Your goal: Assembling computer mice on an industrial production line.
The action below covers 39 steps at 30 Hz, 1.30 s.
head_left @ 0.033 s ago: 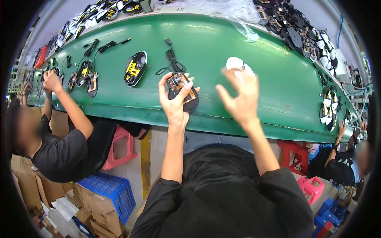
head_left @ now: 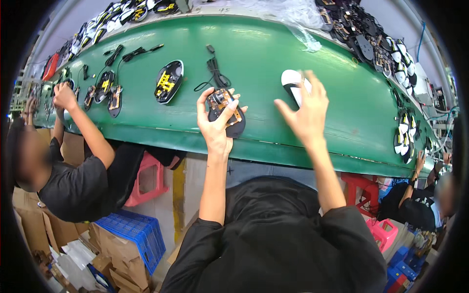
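Note:
My left hand [head_left: 215, 131] is closed around a computer mouse base [head_left: 236, 128], dark, with its brown circuit board facing up. The black cable [head_left: 218, 78] of the base lies bundled on the green belt [head_left: 249, 58] beyond that hand. Farther right, my right hand [head_left: 310, 113] is open, thumb and fingers apart. Its fingers overlap the edge of a white and black mouse shell [head_left: 291, 78]; whether they touch it I cannot tell. Left of the cable rests an upturned mouse shell [head_left: 169, 82] with yellow parts inside.
At left, a co-worker's hands [head_left: 63, 96] work near several mouse parts [head_left: 104, 87] with cables. Piled shells [head_left: 110, 22] and dark bases [head_left: 361, 44] line the far ledge, beside clear plastic [head_left: 308, 39]. White and black shells [head_left: 404, 132] lie at right. A blue crate [head_left: 139, 234] stands below.
My right hand has shifted to the right, uncovering more of the white and black shell. The things on the belt sit slightly farther right. My left hand keeps its hold on the mouse base.

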Each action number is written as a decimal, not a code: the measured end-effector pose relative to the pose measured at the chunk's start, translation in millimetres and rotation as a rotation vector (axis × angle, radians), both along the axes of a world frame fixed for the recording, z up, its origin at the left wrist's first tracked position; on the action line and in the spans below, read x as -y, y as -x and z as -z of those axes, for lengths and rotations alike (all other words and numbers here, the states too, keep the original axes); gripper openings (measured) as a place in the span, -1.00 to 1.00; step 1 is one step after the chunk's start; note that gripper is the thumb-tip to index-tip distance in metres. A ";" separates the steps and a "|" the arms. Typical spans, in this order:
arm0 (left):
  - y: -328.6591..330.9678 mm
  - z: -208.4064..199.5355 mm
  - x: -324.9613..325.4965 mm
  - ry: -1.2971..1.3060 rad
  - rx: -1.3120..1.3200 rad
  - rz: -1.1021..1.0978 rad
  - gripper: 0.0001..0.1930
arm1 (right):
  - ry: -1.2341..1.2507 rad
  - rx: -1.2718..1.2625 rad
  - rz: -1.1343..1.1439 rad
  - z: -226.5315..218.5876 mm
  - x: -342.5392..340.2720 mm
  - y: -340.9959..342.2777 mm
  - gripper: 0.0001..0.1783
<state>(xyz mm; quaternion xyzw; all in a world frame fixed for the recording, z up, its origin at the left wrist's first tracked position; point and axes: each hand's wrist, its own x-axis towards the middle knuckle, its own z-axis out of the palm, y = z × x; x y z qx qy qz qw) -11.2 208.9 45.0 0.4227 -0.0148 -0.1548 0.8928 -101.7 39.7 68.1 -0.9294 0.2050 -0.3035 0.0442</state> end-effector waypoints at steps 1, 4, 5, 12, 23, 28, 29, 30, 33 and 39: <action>0.4 2.7 -0.9 0.021 0.023 0.016 -0.39 | -0.110 0.021 0.039 24.3 26.1 -0.8 -0.26; 0.1 7.0 -4.3 0.077 0.012 0.077 -0.38 | -0.483 -0.259 -0.449 12.5 69.0 5.1 -0.36; -0.5 10.1 -7.3 0.077 -0.020 0.087 -0.38 | -0.221 -0.387 -0.456 0.0 65.5 4.1 -0.37; 0.3 -1.1 -13.3 0.099 -0.098 0.039 -0.39 | -0.475 -0.084 -0.071 28.6 23.4 -6.0 -0.38; -3.5 3.9 -18.3 0.045 -0.136 0.004 -0.61 | -0.342 0.008 -0.383 8.9 91.6 -149.4 -0.73; 0.7 5.9 -19.2 0.090 -0.138 0.061 -0.63 | 0.025 0.063 -0.101 37.4 147.9 -266.6 -0.79; 1.2 6.9 -19.8 0.075 -0.135 0.075 -0.58 | 0.022 0.076 -0.099 37.2 151.0 -271.0 -0.79; 1.3 5.4 -22.8 0.068 -0.127 0.079 -0.58 | 0.022 -0.031 -0.155 32.1 146.0 -271.0 -0.81; 2.2 14.9 -5.8 0.247 -0.117 0.203 -0.45 | 0.161 -0.194 -0.190 38.1 164.6 -250.6 -0.81; 13.9 22.9 0.6 0.109 -0.035 0.227 -0.43 | -0.513 0.160 -0.556 17.9 52.3 -126.5 -0.78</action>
